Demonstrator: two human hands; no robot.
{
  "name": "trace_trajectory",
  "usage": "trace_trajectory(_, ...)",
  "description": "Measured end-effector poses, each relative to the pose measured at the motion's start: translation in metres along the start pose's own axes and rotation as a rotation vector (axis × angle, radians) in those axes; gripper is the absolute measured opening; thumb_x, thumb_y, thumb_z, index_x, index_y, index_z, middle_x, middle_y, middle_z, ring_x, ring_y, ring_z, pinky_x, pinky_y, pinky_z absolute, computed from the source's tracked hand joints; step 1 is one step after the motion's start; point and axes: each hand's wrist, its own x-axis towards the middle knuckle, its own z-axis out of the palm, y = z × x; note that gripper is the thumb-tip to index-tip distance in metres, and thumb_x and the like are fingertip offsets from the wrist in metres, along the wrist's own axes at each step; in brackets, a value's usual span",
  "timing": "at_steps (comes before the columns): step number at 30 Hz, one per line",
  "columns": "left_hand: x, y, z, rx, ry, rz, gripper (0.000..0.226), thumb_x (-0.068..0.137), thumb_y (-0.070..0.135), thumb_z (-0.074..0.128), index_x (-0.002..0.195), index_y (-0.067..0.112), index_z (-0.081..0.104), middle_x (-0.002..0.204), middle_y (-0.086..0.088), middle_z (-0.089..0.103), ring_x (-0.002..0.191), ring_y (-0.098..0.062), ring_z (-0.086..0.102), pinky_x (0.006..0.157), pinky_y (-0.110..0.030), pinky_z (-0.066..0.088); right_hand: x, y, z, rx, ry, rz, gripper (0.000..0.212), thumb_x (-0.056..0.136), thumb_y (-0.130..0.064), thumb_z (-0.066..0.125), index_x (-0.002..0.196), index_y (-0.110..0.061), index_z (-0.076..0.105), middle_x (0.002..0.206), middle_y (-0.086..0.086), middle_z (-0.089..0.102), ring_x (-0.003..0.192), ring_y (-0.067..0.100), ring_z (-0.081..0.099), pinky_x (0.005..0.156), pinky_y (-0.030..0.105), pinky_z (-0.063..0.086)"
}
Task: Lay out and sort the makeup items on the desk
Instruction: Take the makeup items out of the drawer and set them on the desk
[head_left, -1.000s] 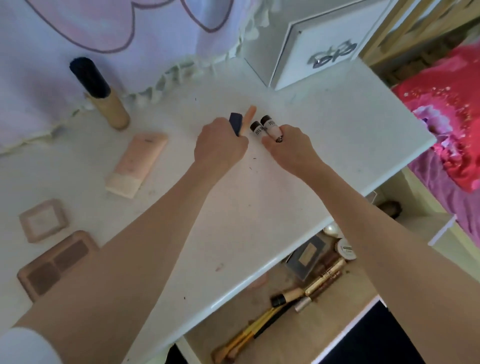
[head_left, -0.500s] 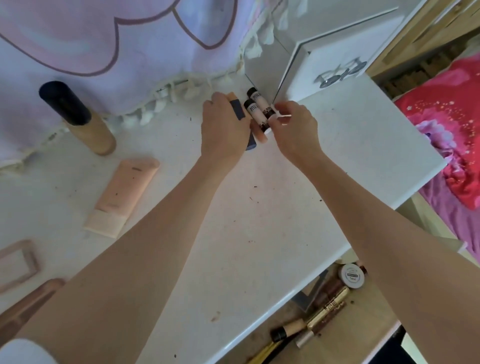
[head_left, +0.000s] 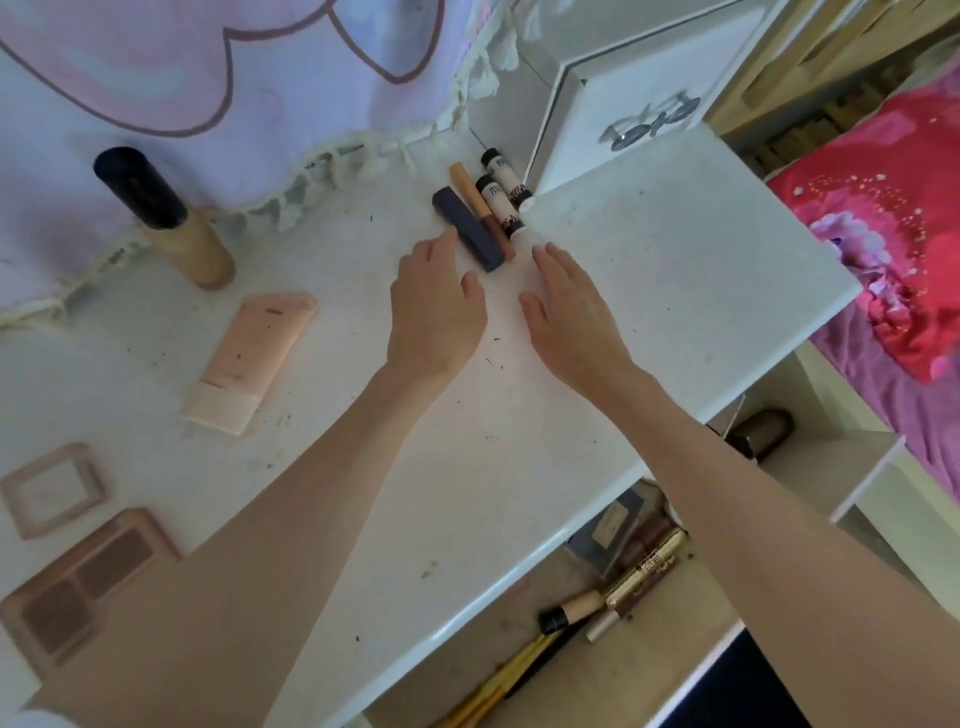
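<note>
Head camera: both hands, left and right, hover with fingers spread and holding nothing, just below four tubes laid side by side at the desk's back edge. Likely next: fetching more items from the open drawer.

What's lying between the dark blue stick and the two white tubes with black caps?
In the head view, a slim orange-and-brown tube lies between the dark blue stick and the white tubes, alongside both.
</note>
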Motion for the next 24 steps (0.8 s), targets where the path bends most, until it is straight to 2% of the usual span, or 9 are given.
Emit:
trace_trajectory(3, -0.032, -0.003, 0.001, 0.117, -0.030, 0.065, 0.049, 0.096, 0.018, 0.040, 0.143, 0.008, 0.028, 0.146, -0.010, 0.032, 0.135, -0.024, 0.026, 0.110, -0.033, 0.018, -0.036, 0.004, -0.001, -0.068, -0.010, -0.010, 0.051, 0.099, -0.019, 0.041, 0.145, -0.006, 0.027, 0.154, 0.013, 0.021, 0.143, 0.024, 0.016, 0.117, 0.032, 0.010)
trace_trajectory(6, -0.074, -0.010, 0.000, 0.330, -0.143, 0.108, 0.055, 0.097, 0.031, 0.040, 0.145, 0.014, 0.022, 0.153, -0.010, 0.019, 0.142, -0.025, 0.012, 0.115, -0.045, 0.005, -0.078, 0.010, 0.004, -0.165, -0.054, -0.009, 0.051, 0.098, -0.026, 0.041, 0.145, -0.009, 0.029, 0.155, 0.014, 0.019, 0.144, 0.027, 0.015, 0.118, 0.040, 0.009)
trace_trajectory(10, -0.135, -0.019, -0.004, 0.478, -0.259, 0.171, 0.056, 0.097, 0.038, 0.035, 0.146, 0.020, 0.018, 0.156, -0.008, 0.006, 0.144, -0.026, 0.000, 0.114, -0.051, -0.001, -0.141, 0.012, 0.011, -0.158, -0.019, -0.032, 0.050, 0.095, -0.029, 0.044, 0.139, -0.006, 0.040, 0.150, 0.020, 0.030, 0.140, 0.034, 0.025, 0.115, 0.051, 0.018)
trace_trajectory(13, -0.179, -0.025, -0.006, 0.491, -0.276, 0.217, 0.053, 0.096, 0.036, 0.037, 0.144, 0.018, 0.025, 0.155, -0.011, 0.012, 0.144, -0.029, 0.005, 0.114, -0.051, 0.004, -0.187, 0.012, 0.012, -0.095, -0.031, 0.011, 0.050, 0.095, -0.026, 0.049, 0.140, -0.008, 0.039, 0.151, 0.018, 0.028, 0.142, 0.032, 0.022, 0.116, 0.050, 0.017)
trace_trajectory(16, -0.225, -0.030, -0.002, 0.449, -0.232, 0.290, 0.046, 0.092, 0.028, 0.048, 0.135, 0.013, 0.043, 0.148, -0.017, 0.032, 0.139, -0.035, 0.025, 0.110, -0.056, 0.018, -0.229, 0.019, 0.019, -0.086, 0.020, -0.015, 0.046, 0.091, -0.026, 0.047, 0.131, -0.004, 0.049, 0.140, 0.022, 0.044, 0.132, 0.037, 0.039, 0.107, 0.054, 0.031)
trace_trajectory(19, -0.264, -0.032, 0.009, 0.454, -0.183, 0.405, 0.038, 0.091, 0.025, 0.045, 0.126, 0.010, 0.051, 0.139, -0.017, 0.045, 0.132, -0.035, 0.038, 0.107, -0.056, 0.028, -0.257, 0.032, 0.032, -0.136, -0.006, -0.015, 0.043, 0.085, -0.016, 0.060, 0.126, -0.003, 0.054, 0.129, 0.022, 0.055, 0.124, 0.038, 0.049, 0.102, 0.058, 0.038)
trace_trajectory(21, -0.284, -0.033, 0.018, 0.464, -0.194, 0.477, 0.039, 0.092, 0.024, 0.039, 0.128, 0.011, 0.049, 0.140, -0.016, 0.044, 0.133, -0.033, 0.038, 0.108, -0.053, 0.030, -0.267, 0.040, 0.038, -0.178, -0.096, 0.000, 0.047, 0.089, -0.017, 0.059, 0.134, -0.008, 0.048, 0.137, 0.016, 0.049, 0.132, 0.033, 0.040, 0.109, 0.054, 0.030)
trace_trajectory(24, -0.303, -0.039, 0.032, 0.437, -0.234, 0.469, 0.039, 0.089, 0.020, 0.046, 0.127, 0.010, 0.052, 0.140, -0.017, 0.043, 0.132, -0.031, 0.039, 0.104, -0.049, 0.037, -0.270, 0.054, 0.044, -0.276, -0.272, 0.031, 0.049, 0.097, -0.027, 0.044, 0.143, -0.015, 0.035, 0.149, 0.008, 0.033, 0.141, 0.024, 0.024, 0.115, 0.047, 0.016)
